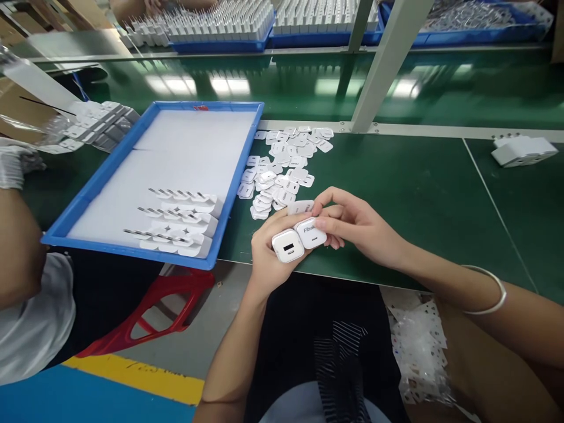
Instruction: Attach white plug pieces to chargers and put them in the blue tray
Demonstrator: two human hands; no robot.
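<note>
Head cam: L fingers (pixel 269 230) hold 2 chargers (pixel 288 247), R fingers (pixel 338 227) touch one, grip unclear; loose plates (pixel 282 157), blue tray (pixel 110 249) nearby.

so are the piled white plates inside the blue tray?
No, the piled white plates lie on the green table, beside the blue tray.

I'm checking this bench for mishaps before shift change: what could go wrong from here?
The left hand holds two white blocks together, so one might slip out. The loose white plates lie overlapping close by; a brush of the hand could scatter them. The blue tray has its near rim about at the edge of the green table, so a bump might push it over.
</note>
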